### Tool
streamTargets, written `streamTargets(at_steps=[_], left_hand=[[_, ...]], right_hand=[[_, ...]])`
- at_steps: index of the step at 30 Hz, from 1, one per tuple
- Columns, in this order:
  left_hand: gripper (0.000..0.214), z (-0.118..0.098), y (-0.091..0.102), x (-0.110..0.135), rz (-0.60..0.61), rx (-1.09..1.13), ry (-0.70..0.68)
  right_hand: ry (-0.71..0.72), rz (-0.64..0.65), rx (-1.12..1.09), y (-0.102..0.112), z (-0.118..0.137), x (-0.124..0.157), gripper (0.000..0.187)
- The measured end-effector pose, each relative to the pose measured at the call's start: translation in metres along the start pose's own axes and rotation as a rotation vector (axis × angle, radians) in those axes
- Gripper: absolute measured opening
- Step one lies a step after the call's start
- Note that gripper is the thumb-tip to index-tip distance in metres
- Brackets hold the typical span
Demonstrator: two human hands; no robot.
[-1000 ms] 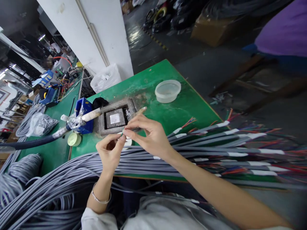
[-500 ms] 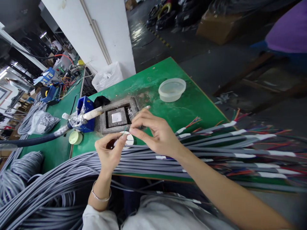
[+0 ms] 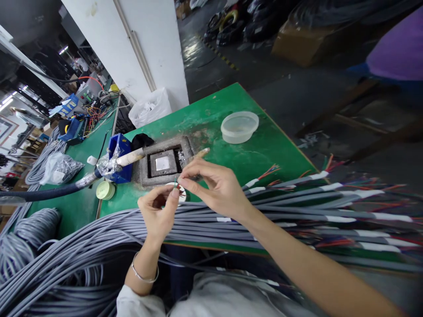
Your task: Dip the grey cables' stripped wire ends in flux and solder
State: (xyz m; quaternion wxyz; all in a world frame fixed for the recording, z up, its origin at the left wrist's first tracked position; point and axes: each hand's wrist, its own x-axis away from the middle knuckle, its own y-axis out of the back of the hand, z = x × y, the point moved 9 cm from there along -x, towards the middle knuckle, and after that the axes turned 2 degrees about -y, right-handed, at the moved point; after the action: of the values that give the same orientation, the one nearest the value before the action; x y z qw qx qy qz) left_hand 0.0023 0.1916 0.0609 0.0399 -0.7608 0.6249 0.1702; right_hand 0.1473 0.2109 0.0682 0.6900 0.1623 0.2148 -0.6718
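My left hand [image 3: 158, 213] is closed in a pinch on thin wires [image 3: 175, 181]; a green strand rises above the thumb. Thumb and forefinger of my right hand [image 3: 216, 187] are pressed together close to the left fingertips, on red strands of the same wires. What else lies inside either hand is hidden. A white round dish [image 3: 183, 197] shows partly behind the hands. Under both wrists runs a thick bundle of grey cables [image 3: 198, 224]. Just past my right knuckles a tan, stick-like end [image 3: 202, 152] pokes out, its other end covered.
Beyond the hands is a sooty solder pot [image 3: 161, 164] set in a block. A taped hose [image 3: 128, 157] points at it beside a blue bin [image 3: 119, 143]. A clear plastic tub [image 3: 239, 127] stands further back. Stripped cable ends [image 3: 360, 218] fan out to the right.
My left hand has moved slightly right, closer to the right fingertips, and the green strand now stands more upright. The whole view has shifted a little.
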Motion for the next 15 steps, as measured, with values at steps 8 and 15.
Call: streamTargets(at_steps=[8, 15], left_hand=[[0.021, 0.010, 0.002, -0.002, -0.041, 0.123, 0.071], [0.018, -0.011, -0.001, 0.005, -0.017, -0.192, -0.112]], right_hand=[[0.074, -0.018, 0.036, 0.000, 0.007, 0.001, 0.012], [0.126, -0.064, 0.094, 0.004, 0.016, 0.003, 0.011]])
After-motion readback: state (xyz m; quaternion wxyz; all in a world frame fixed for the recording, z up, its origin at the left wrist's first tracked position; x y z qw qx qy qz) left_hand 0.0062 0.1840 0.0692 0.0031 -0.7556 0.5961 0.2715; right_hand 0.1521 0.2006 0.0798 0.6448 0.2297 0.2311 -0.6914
